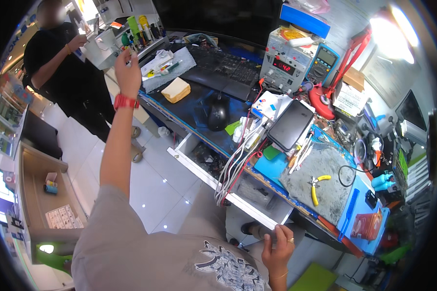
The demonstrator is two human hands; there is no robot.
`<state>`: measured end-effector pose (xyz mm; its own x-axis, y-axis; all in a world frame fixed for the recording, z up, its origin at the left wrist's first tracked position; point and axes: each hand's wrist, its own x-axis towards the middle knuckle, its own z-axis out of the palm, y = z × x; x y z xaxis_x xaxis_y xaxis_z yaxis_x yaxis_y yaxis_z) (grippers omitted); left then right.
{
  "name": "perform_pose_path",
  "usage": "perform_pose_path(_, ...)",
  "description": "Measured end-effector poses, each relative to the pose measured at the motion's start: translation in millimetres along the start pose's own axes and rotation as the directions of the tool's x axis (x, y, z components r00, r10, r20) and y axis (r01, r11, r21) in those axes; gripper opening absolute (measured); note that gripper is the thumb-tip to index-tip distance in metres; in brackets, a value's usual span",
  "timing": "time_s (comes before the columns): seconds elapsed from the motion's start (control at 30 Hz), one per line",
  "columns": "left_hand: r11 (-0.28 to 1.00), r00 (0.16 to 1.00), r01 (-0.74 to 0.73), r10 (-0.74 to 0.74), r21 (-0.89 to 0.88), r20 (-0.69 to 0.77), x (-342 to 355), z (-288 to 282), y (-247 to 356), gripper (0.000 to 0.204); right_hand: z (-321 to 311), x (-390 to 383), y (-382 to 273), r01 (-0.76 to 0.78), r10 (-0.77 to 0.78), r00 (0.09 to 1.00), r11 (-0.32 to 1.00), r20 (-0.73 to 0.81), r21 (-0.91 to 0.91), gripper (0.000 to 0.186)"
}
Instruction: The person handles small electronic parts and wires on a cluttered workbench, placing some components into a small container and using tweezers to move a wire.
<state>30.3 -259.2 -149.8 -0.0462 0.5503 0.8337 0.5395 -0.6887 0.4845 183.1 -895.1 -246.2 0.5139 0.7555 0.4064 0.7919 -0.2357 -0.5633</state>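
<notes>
My left hand (127, 76) is raised at the far left, near a rack of bottles and tools (143, 35). Its fingers are drawn together around something small that I cannot make out. A red wristband (126, 102) circles that wrist. Low at the right, my right hand (277, 250) is half curled, thumb and forefinger apart, its fingertips by the end of a white drawer front (218, 186); whether they touch it is unclear. The drawer is pulled out, with small dark parts (206, 160) inside and a bundle of cables (230, 172) hanging over it.
On the bench are a black mouse (218, 112), keyboard (228, 63), yellow sponge (176, 90), phone (291, 124), yellow-handled cutters (315, 189), power supply (286, 60), multimeter (323, 63) and red lamp (323, 102). A person (65, 63) in black stands beyond my left arm.
</notes>
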Motion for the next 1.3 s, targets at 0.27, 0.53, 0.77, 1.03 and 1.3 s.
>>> perform_pose_path(0.27, 0.991, 0.901, -0.006, -0.054, 0.136, 0.431, -75, -13, 9, 0.028, -3, 12, -1, 0.082, -0.082, 0.997, 0.996, 0.002, 0.029, 0.041)
perform_pose_path(0.53, 0.896, 0.528, -0.227, -0.216, 0.382, 0.821, -7, 70, 26, 0.039, -7, -9, -5, 0.058, -0.058, 0.998, 0.998, 0.0, 0.015, 0.039)
perform_pose_path(0.77, 0.833, 0.393, -0.368, -0.262, 0.412, 0.881, 9, 104, -5, 0.038, 3, -20, -2, -0.03, 0.03, 0.999, 1.0, 0.034, 0.001, 0.038)
perform_pose_path(1.03, 0.904, 0.508, -0.386, 0.042, 0.184, 0.86, 55, 77, -13, 0.027, 11, -8, -3, -0.117, 0.117, 0.983, 0.993, 0.14, -0.013, 0.038)
perform_pose_path(1.3, 0.796, 0.461, -0.544, 0.018, 0.267, 0.887, 50, 86, -27, 0.02, 18, 3, -11, -0.098, 0.1, 0.981, 0.995, 0.166, -0.023, 0.038)
